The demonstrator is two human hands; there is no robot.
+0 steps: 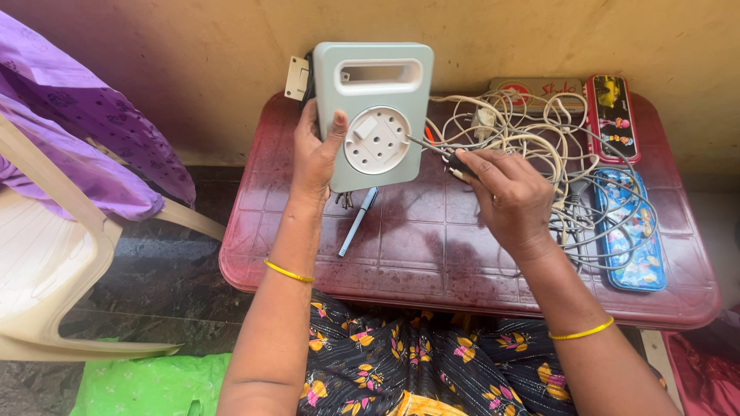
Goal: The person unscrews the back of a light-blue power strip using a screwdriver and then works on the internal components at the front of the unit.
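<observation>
Pale grey-green plastic forms the extension socket box [375,108], which the left hand [314,158] holds upright above the far-left part of the maroon plastic table [432,246], fingers wrapped round its left edge and the thumb pressed on its face beside the round white socket plate [377,140]. From the head camera, the box's long axis runs away from the person, carry-slot end farthest.

Right of the box, the right hand [509,200] is closed in a pinch on the dark handle of a screwdriver [441,154]. Its thin shaft lies nearly level and points left, the tip meeting the right rim of the socket plate. So the box lies left of the right hand, and the left hand is the one already on it.

Below the box, a blue pen [358,222] lies on the table. Right of the box, beyond the right hand, sits a tangle of white cable [532,139], with a red pencil case [613,117] and a blue pencil case [634,231] farther right. Left of the box, off the table, stands a cream plastic chair [46,262] draped with purple cloth [85,115].
</observation>
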